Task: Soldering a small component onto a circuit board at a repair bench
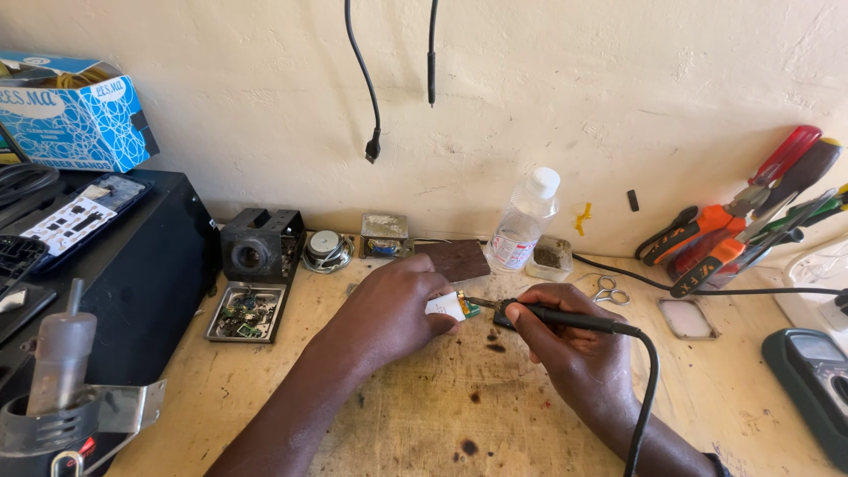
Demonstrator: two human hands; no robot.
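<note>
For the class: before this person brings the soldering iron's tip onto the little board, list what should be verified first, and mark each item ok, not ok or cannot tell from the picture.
1. Small board held steady: ok, the left hand pinches it just above the wooden bench.
2. Soldering iron gripped securely: ok, the right hand wraps its black handle, tip aimed at the board.
3. Left fingers away from the tip: not ok, they sit very close.
4. Iron hot enough: cannot tell.
5. Cable free of snags: ok, it loops clear past the wrist.
6. Plastic bottle away from heat: ok, it stands back by the wall, capped.
</note>
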